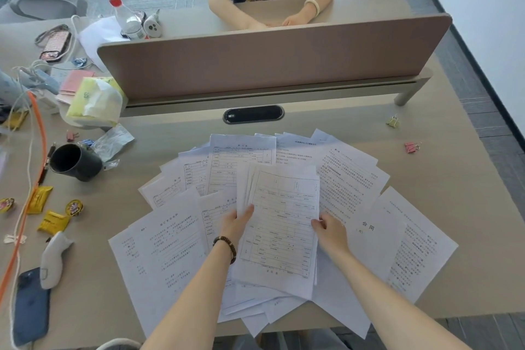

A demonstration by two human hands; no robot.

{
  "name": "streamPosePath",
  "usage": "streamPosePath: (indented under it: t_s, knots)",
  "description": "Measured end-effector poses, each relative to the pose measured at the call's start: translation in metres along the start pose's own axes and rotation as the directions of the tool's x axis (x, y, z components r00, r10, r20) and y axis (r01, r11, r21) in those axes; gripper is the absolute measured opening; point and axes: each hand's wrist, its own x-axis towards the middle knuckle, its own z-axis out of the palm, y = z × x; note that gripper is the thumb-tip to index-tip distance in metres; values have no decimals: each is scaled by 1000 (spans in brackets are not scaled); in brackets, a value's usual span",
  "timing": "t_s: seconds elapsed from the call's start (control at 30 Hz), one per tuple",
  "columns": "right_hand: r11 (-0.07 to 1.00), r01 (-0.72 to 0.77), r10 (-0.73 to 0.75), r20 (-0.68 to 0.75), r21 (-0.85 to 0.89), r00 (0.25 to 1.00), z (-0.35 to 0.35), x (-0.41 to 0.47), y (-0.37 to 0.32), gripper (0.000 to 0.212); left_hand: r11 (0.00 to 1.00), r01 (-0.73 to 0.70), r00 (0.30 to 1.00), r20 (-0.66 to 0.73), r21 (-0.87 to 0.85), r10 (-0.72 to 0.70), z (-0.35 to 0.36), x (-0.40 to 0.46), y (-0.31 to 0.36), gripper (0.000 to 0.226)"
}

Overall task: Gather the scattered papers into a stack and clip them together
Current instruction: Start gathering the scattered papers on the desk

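Note:
Several white printed papers [176,239] lie fanned out across the desk in front of me. In the middle I hold a small bundle of sheets [281,224] lifted above the rest. My left hand [237,221] grips the bundle's left edge, thumb on top. My right hand [329,231] pinches its right edge. A yellow binder clip [393,121] and a pink binder clip [411,147] lie on the desk to the far right, apart from the papers.
A brown divider panel [272,57] crosses the desk, with another person seated behind it. At left are a black cup [75,162] on its side, snack packets, an orange cable [42,145], a dark phone [31,307], a tissue pack and small clips.

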Motion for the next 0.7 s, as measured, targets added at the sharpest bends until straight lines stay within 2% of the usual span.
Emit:
streamPosePath:
  t_s: [0.17, 0.33, 0.43, 0.5, 0.57, 0.7]
  knots:
    - [1000, -16, 16, -10, 15, 1000, 5, -2, 5, 37, 994, -59, 998, 30, 88, 57, 2, 0, -1, 24]
    - [998, 45, -48, -57, -52, 997, 10, -3, 7, 46, 973, -166, 981, 125, 161, 147, 4, 3, -8, 36]
    - [986, 103, -121, -137, -133, 983, 16, -1, 13, 41, 950, -239, 967, 138, 201, 214, 5, 11, -16, 40]
    - [982, 116, -144, -194, -146, 970, 19, 1, 14, 28, 950, -268, 959, 141, 159, 247, 4, 11, -18, 39]
    - [991, 115, -127, -214, -68, 968, 20, 1, 13, 14, 956, -278, 954, 143, 90, 264, 0, 10, -19, 36]
    - [971, 115, -84, -152, 209, 985, 17, 1, 8, 19, 956, -283, 939, 179, -78, 293, -10, 10, -19, 32]
